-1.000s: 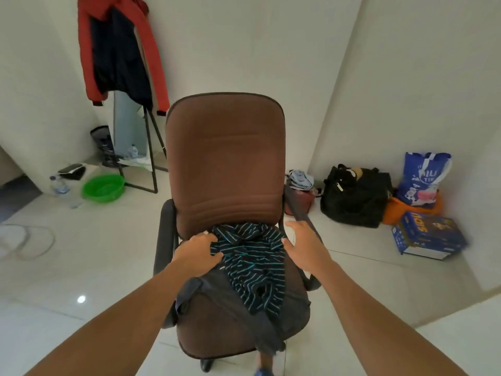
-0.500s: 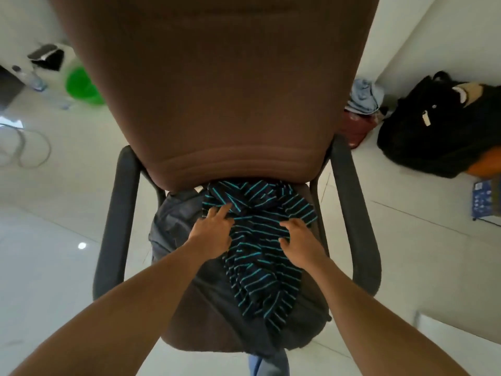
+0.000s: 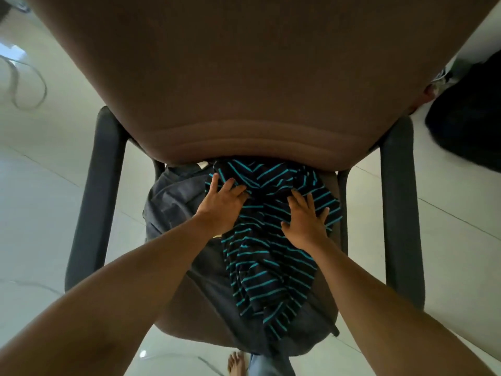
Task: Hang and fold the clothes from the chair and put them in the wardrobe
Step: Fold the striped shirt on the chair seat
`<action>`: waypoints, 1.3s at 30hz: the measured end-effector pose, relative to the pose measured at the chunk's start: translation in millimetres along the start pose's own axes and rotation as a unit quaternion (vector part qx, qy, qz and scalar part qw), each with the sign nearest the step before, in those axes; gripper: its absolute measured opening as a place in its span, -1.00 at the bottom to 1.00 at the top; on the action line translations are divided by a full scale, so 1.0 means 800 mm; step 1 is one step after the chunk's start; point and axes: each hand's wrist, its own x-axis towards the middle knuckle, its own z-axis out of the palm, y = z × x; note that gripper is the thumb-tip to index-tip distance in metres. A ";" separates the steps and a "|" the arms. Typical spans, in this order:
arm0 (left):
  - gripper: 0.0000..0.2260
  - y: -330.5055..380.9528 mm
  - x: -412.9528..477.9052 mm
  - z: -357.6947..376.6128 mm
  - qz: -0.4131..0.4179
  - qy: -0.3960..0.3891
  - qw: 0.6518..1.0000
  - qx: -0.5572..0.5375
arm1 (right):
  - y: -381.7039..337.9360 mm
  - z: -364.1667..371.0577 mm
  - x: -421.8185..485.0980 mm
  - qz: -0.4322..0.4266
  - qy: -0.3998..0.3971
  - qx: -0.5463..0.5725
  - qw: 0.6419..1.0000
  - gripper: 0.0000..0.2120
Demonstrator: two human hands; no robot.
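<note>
The left hand [image 3: 222, 206] rests on the far left part of the striped shirt [image 3: 271, 270], fingers spread and only slightly bent, pressing the cloth rather than gripping it. The right hand [image 3: 306, 225] lies flat near it on the shirt's right side, fingers straight and fanned. The two hands are a little apart and neither has closed on anything.

The shirt lies in a long rumpled heap down the middle of the chair [image 3: 244, 77] seat. Its far end is tucked against the backrest and its near end droops over the front edge. Beneath it, showing at the left and near sides, is a grey garment [image 3: 173, 199].

The shirt looks thin, light and limp. Pinched at one spot it would likely sag and trail, and might drag the grey garment along. I would gather it at the far end, one hand on each side, and lift straight up so it hangs free. I cannot tell which end is the collar. A black bag [image 3: 471, 126] sits on the floor at far right, well apart.
</note>
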 end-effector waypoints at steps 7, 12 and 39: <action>-0.86 -0.011 -0.034 -0.052 -0.022 0.257 0.910 -0.326 | -0.018 -0.040 -0.038 -0.041 0.216 0.252 0.942 -0.39; -0.81 -0.011 -0.081 -0.141 0.032 0.315 0.876 -0.364 | -0.041 -0.100 -0.095 -0.073 0.315 0.302 0.897 -0.44; -0.76 0.024 -0.646 -0.528 0.135 0.595 0.776 -0.158 | -0.133 -0.421 -0.788 -0.150 0.451 0.223 0.851 -0.76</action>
